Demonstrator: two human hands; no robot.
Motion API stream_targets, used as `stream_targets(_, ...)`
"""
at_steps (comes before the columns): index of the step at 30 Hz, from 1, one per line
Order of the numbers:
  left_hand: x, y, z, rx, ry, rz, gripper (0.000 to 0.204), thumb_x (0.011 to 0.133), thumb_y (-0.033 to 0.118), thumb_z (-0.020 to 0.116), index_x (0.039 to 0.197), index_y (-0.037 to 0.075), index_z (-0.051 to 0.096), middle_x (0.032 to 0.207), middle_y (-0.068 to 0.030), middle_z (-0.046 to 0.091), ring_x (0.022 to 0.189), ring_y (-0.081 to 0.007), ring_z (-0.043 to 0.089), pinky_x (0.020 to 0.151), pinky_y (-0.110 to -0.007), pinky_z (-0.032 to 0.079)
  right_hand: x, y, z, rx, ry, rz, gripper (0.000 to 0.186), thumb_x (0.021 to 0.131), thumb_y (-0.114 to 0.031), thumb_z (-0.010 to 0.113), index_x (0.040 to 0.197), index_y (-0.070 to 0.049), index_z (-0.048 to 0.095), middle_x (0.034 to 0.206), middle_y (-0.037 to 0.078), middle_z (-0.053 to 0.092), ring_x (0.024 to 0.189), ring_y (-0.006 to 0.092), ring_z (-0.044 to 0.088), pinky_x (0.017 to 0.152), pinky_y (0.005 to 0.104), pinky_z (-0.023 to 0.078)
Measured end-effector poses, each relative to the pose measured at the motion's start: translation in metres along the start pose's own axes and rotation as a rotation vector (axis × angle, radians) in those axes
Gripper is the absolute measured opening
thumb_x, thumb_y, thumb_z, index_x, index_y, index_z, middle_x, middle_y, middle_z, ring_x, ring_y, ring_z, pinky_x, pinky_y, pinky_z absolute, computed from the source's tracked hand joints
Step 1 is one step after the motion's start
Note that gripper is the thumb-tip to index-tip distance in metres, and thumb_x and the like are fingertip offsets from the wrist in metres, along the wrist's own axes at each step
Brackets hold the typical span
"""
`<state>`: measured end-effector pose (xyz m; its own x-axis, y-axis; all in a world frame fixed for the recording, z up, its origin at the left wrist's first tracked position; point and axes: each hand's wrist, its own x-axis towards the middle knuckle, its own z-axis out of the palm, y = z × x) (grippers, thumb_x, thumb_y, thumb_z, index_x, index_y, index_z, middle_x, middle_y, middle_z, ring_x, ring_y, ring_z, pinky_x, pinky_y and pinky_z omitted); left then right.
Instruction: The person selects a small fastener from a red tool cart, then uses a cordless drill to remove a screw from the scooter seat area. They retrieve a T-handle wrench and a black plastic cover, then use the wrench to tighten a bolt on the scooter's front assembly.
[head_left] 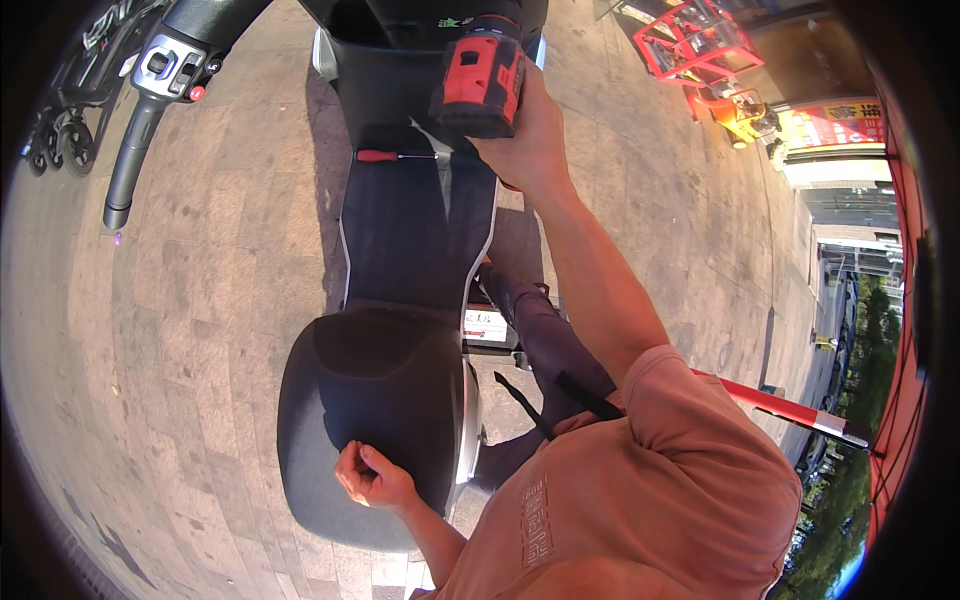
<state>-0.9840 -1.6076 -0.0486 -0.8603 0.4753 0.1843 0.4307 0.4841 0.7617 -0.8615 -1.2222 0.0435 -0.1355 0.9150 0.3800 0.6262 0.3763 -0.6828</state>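
Note:
My right hand (530, 135) is wrapped round a red and black cordless drill (480, 85). The drill's front end points at the dark front panel (390, 65) of an electric scooter. Over the black scooter seat (370, 400), my left hand (375, 478) is closed with its fingers curled; whatever may be inside them is hidden. A screwdriver (380, 156) with a red handle lies across the front end of the dark footboard (415, 225), below the drill.
The left handlebar grip (135, 160) sticks out at upper left. Stone paving (220, 250) surrounds the scooter. Parked wheeled vehicles (70, 130) stand far left. A red metal frame (695, 45) and a yellow machine (735, 115) stand at upper right. A red and white bar (790, 408) lies behind me.

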Motion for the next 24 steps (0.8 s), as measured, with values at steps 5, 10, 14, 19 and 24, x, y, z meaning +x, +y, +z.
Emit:
stream_targets(5, 0.0, 0.001, 0.0, -0.011, -0.008, -0.01, 0.015, 0.088, 0.013, 0.059, 0.091, -0.001, 0.063, 0.085, -0.0095, 0.059, 0.068, -0.0189, 0.055, 0.052, -0.027, 0.043, 0.004, 0.001, 0.002, 0.033, 0.033, -0.046, 0.079, 0.064, -0.014, 0.079, 0.131, -0.005, 0.037, 0.105, 0.011, 0.063, 0.098, 0.0258, 0.063, 0.084, 0.0326, 0.049)
stream_targets(10, 0.0, 0.0, 0.0, 0.001, -0.002, 0.028, 0.015, 0.087, 0.013, 0.059, 0.091, -0.001, 0.062, 0.085, -0.0094, 0.059, 0.067, -0.0184, 0.055, 0.051, -0.026, 0.043, 0.009, 0.007, 0.006, 0.085, 0.037, -0.051, 0.079, 0.064, -0.016, 0.08, 0.13, -0.004, 0.038, 0.106, 0.011, 0.063, 0.099, 0.0266, 0.062, 0.085, 0.0328, 0.048)
stream_targets(14, -0.001, 0.0, 0.0, -0.014, -0.006, 0.005, 0.015, 0.087, 0.014, 0.06, 0.091, -0.001, 0.062, 0.085, -0.0096, 0.059, 0.068, -0.0193, 0.056, 0.051, -0.026, 0.044, 0.009, 0.009, 0.01, 0.061, 0.021, -0.009, 0.081, 0.063, -0.017, 0.081, 0.129, -0.003, 0.038, 0.107, 0.012, 0.063, 0.1, 0.0273, 0.062, 0.086, 0.0328, 0.048)
stream_targets(19, 0.0, -0.001, 0.001, -0.011, 0.008, 0.018, 0.015, 0.087, 0.014, 0.06, 0.09, -0.001, 0.062, 0.084, -0.0094, 0.059, 0.067, -0.0189, 0.056, 0.051, -0.026, 0.043, 0.008, 0.006, 0.012, 0.08, 0.049, -0.033, 0.08, 0.063, -0.015, 0.081, 0.129, -0.003, 0.038, 0.108, 0.013, 0.062, 0.1, 0.0283, 0.062, 0.086, 0.033, 0.048)
stream_targets(24, 0.001, 0.0, 0.002, -0.019, 0.01, 0.002, 0.015, 0.087, 0.014, 0.06, 0.09, -0.001, 0.062, 0.083, -0.009, 0.059, 0.066, -0.0181, 0.055, 0.05, -0.026, 0.043, 0.007, 0.0, 0.008, 0.047, 0.048, -0.015, 0.08, 0.063, -0.015, 0.081, 0.129, -0.003, 0.038, 0.108, 0.014, 0.062, 0.1, 0.0281, 0.062, 0.086, 0.0337, 0.048)
